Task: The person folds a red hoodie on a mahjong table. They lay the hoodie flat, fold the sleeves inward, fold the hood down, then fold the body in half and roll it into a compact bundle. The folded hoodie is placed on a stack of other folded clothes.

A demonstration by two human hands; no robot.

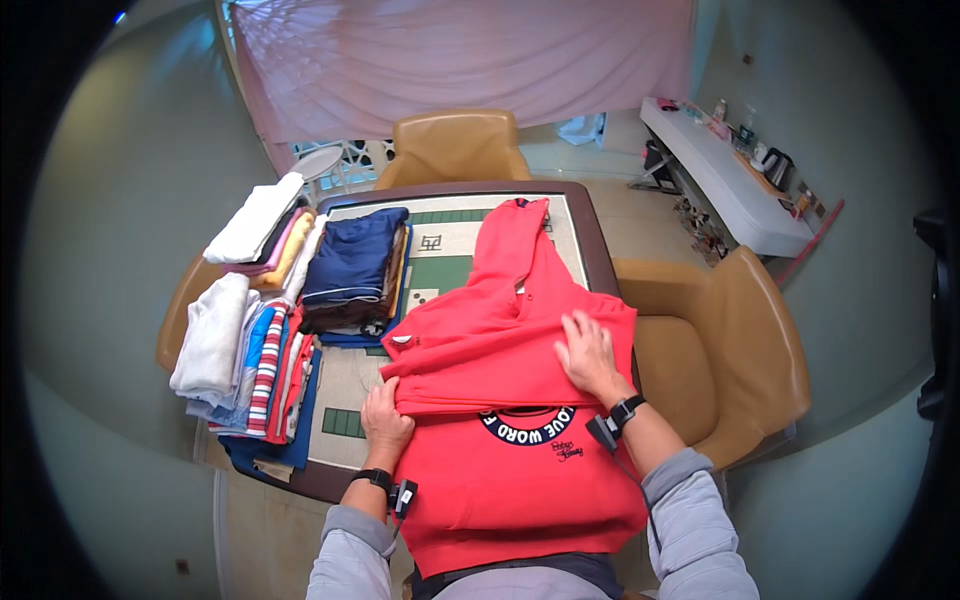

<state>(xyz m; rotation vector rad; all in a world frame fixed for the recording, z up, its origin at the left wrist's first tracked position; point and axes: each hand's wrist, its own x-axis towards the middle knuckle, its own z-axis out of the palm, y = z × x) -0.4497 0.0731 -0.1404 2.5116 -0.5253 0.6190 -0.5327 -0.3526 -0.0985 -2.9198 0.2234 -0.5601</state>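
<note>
A red hooded sweatshirt [517,480] lies over the near part of a table [581,202], its hood towards the far side and its hem hanging over the near edge. Its sleeves are laid across the chest, above a round printed design. My left hand [387,421] is at the left edge of the sweatshirt, by the folded sleeves; its fingertips are on the red cloth, and whether they pinch it cannot be told. My right hand [589,355] rests with fingers spread on the sleeve cloth at the right, gripping nothing.
A stack of folded dark clothes [352,259] stands left of the sweatshirt. Further left are tall piles of folded clothes, one topped by white cloth [253,219], another by a whitish garment [211,334]. Tan chairs stand beyond [454,146] and right [675,360]. A white shelf [720,180] holds a kettle [778,169].
</note>
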